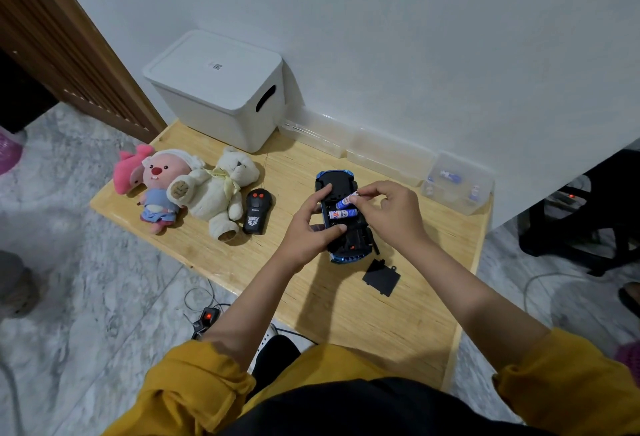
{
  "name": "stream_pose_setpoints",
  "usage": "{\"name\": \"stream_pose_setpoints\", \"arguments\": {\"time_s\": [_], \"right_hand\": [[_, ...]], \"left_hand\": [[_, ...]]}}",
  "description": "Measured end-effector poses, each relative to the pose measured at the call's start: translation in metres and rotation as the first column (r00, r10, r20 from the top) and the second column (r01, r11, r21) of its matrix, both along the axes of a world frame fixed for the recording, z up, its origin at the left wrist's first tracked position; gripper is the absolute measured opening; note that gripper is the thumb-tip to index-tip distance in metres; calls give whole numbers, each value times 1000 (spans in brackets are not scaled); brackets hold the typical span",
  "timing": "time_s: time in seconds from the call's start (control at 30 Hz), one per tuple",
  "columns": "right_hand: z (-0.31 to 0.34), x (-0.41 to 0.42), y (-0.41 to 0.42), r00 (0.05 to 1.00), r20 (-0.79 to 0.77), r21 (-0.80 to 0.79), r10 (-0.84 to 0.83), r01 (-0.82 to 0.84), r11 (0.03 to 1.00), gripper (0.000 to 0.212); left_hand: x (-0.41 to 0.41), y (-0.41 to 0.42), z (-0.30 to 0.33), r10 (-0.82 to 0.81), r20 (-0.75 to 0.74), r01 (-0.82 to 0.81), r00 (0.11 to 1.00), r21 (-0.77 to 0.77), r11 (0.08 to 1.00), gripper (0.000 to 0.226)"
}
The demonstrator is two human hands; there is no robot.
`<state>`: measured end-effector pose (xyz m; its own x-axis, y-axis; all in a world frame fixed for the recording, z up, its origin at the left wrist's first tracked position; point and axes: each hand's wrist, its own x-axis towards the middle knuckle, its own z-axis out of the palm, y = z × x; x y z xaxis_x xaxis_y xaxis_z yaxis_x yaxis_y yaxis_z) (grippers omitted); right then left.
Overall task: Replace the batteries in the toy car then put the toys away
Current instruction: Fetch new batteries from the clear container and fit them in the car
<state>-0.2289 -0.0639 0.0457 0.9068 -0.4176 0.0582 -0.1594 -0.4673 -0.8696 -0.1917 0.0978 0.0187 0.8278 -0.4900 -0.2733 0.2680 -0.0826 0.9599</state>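
Low in the frame, mustard sleeves [194, 387] lead up to both hands at the centre of the wooden bench [346, 314]. A black cover [381, 277] lies flat just below the car [341, 217], which rests belly-up. The left hand [308, 228] grips the car's left side, thumb across its lower edge. The right hand [388, 210] pinches a blue-and-white battery [346, 201], tilted at the open bay; a second battery [343, 214] seems seated beside it. Left of centre lie a remote [257, 211], a white bear [218, 190] and a pink plush [159, 186]. At right, a clear box [457, 184] holds more batteries. At the upper left stands a lidded white bin [221, 89].
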Motion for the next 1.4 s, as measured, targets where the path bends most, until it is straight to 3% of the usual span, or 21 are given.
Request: {"name": "stream_pose_setpoints", "arguments": {"time_s": [0.2, 0.47, 0.73, 1.17, 1.4], "right_hand": [[1, 3, 3, 995, -19, 34, -93, 94, 995, 10], [1, 7, 5, 998, -17, -43, -68, 67, 997, 6], [0, 10, 10, 994, -84, -66, -68, 62, 996, 5], [14, 16, 1, 995, -102, 9, -7, 8, 1000, 9], [28, 23, -8, 979, -201, 122, 24, 1, 992, 10]], "left_hand": [[2, -2, 1, 17, -11, -17, 1000, 4, 1000, 76], [0, 1, 2, -5, -32, 5, 999, 13, 1000, 95], [-4, 1, 0, 31, -38, -32, 999, -12, 999, 95], [-4, -4, 22, -2, 156, -15, 988, 102, 995, 90], [-5, -4, 29, -20, 203, -6, 979, 127, 992, 90]]}}
